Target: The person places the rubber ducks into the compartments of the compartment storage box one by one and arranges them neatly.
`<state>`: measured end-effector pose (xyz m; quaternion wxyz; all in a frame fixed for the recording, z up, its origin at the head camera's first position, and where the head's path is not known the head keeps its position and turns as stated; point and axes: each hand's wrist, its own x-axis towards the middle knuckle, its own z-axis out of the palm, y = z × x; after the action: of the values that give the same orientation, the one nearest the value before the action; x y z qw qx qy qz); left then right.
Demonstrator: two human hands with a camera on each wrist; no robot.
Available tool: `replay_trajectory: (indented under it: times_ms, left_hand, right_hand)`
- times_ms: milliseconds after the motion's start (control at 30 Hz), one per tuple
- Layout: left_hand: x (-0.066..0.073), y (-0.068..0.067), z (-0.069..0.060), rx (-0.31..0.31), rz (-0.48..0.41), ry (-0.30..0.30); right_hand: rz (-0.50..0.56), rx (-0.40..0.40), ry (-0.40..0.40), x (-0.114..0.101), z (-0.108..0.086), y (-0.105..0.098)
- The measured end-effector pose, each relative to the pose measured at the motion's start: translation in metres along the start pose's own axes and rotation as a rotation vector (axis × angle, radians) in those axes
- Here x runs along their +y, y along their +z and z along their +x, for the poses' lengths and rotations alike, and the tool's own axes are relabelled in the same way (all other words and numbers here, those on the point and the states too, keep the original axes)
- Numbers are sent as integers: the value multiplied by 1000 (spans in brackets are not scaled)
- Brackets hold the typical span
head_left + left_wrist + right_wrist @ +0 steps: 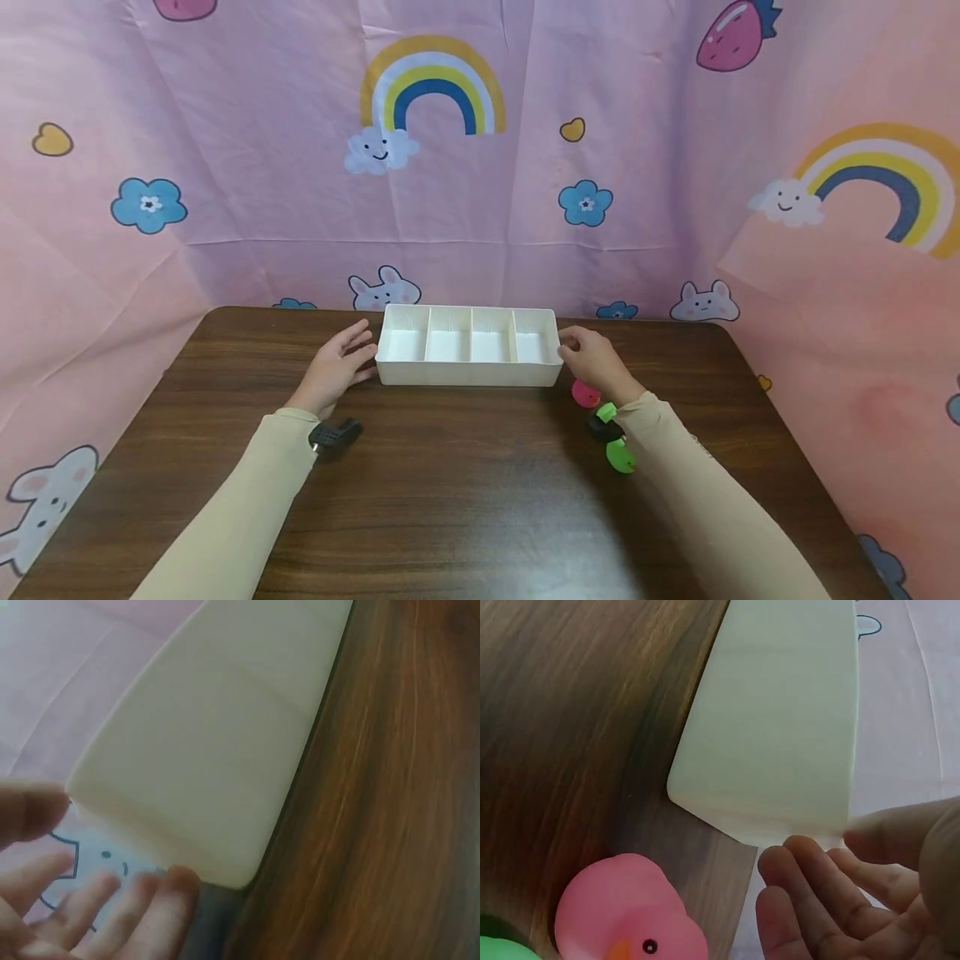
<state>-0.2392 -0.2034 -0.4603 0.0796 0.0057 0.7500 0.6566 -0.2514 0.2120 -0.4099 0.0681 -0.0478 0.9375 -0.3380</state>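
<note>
A white plastic box [469, 374] with several compartments in a row stands at the table's far edge. At its left end is my left hand [339, 367], fingers spread, with fingertips [182, 879] touching or very near the end wall. My right hand [596, 358] is at the opposite end; its thumb [877, 832] lies by the top rim and its loosely bent fingers by the end wall. Neither hand's fingers wrap round the box. Below the right hand sits a pink rubber duck [622, 907], partly hidden by that hand in the head view.
Green toy pieces [621, 457] lie beside the right forearm, partly covered by it. A black device [335, 435] is strapped to the left wrist. Behind the brown wooden table [450, 500] hangs a pink and purple cloth [285, 125] printed with rainbows and rabbits.
</note>
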Motion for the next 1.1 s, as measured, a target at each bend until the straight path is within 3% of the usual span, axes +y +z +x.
replay_trajectory:
  times_ms: [267,467,800,1100]
  left_hand:
    - [3,5,-6,1,65,27]
    - [2,5,-15,10,153,68]
    - [-7,5,-35,-27,75,70]
    - [-14,0,-54,-41,80,59]
  right_hand:
    - [-37,11,12,-1,-3,7]
    - [-139,20,-57,-6,-16,7]
    - [-210,32,-136,-8,-39,8]
    - [-261,67,-212,-3,-57,13]
